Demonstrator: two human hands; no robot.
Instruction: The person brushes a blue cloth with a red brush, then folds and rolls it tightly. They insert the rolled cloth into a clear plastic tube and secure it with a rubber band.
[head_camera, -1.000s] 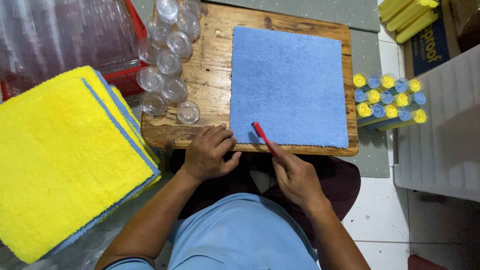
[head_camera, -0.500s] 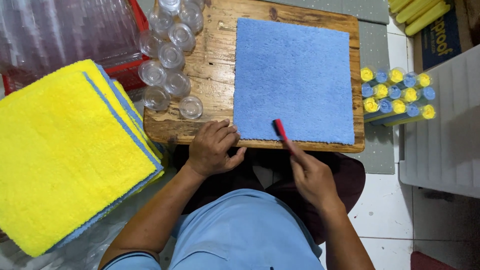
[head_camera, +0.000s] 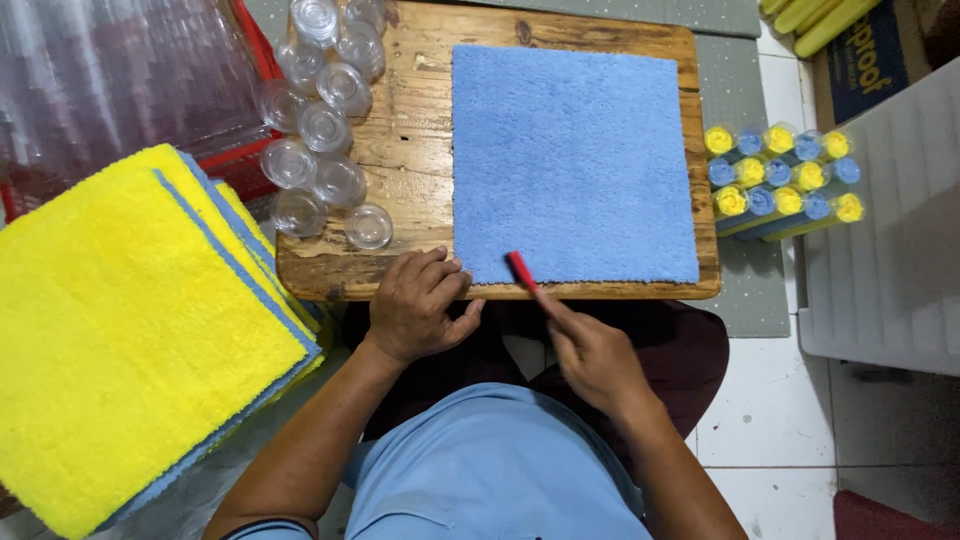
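Observation:
A blue square cloth (head_camera: 572, 160) lies flat on a small wooden table (head_camera: 415, 170). My right hand (head_camera: 595, 355) grips a thin red stick (head_camera: 521, 270) whose tip rests on the cloth's near edge. My left hand (head_camera: 418, 305) rests on the table's near edge, just left of the cloth's near left corner, fingers loosely curled and holding nothing.
Several clear plastic tubes (head_camera: 320, 125) lie on the table's left part. A stack of yellow and blue cloths (head_camera: 130, 330) sits at the left. Filled tubes with rolled yellow and blue cloths (head_camera: 780, 180) lie to the right, beside a white crate (head_camera: 890, 250).
The view has shifted slightly. My right hand and the red stick stay at the cloth's near edge; my left hand stays at the table edge.

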